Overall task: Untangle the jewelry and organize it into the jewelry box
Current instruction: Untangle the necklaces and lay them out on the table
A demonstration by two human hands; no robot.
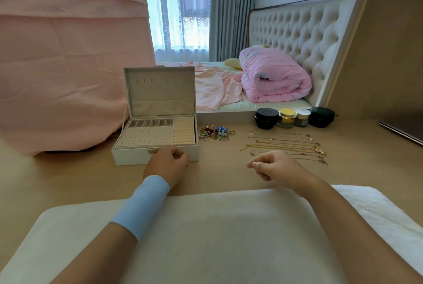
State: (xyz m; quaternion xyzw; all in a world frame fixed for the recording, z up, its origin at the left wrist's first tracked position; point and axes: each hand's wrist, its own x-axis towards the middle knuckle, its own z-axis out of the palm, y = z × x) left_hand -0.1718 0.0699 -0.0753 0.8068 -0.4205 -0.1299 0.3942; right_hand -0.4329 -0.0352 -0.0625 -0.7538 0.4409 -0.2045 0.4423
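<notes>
the pale wooden table carries an open white jewelry box, a heap of rings and charms just beside it, necklaces in rows, four jars behind them, and a white cloth nearest.

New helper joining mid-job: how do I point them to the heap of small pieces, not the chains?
Find the open white jewelry box on the wooden table. Just right of it lies the heap of small pieces. Unlike the chains in straight rows further right, it is a jumble with blue beads.
</notes>
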